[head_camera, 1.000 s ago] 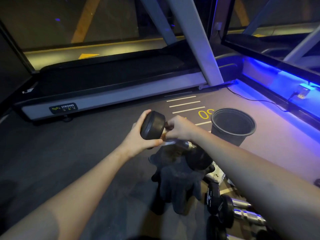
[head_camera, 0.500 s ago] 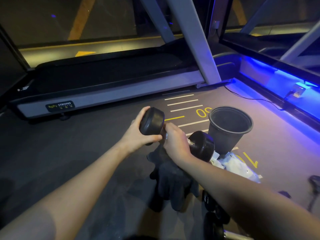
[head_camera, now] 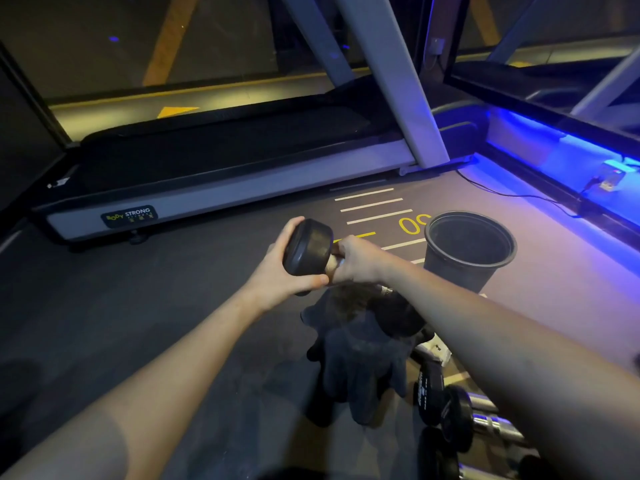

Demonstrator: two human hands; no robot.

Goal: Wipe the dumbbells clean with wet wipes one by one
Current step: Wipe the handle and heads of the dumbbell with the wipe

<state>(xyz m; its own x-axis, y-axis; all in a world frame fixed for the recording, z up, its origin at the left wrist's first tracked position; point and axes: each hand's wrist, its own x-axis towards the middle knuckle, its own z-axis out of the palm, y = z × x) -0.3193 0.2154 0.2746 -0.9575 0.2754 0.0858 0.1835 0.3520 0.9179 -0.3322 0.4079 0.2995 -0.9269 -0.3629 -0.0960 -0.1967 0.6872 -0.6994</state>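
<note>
The treadmill (head_camera: 214, 174) fills the far side of the room, its grey side rail running along the dark floor (head_camera: 104, 323). Nearer, a black bucket (head_camera: 469, 251) stands open on the marked strip, and a dark cloth (head_camera: 360, 358) lies heaped under the person's forearms. Several more dumbbells (head_camera: 446, 407) lie on the floor at the lower right, just beside the cloth.

The dumbbell (head_camera: 308, 247) being cleaned is held up in the air over the cloth, tilted, 1 rubber head high on the left and the other head low, mostly hidden behind the right wrist.

What could go wrong: the weight hangs from 1 head, so if the wet rubber slips in that palm, I judge it would drop onto the cloth or strike the dumbbells below. A hard rub along the bar could also twist it loose.

The left hand (head_camera: 277, 271) wraps the upper head, fingers behind it and thumb curled under its rim. The right hand (head_camera: 358, 259) is closed narrowly round the handle next to that head; a wet wipe is presumably pressed there, but I cannot tell it apart from the fingers.
</note>
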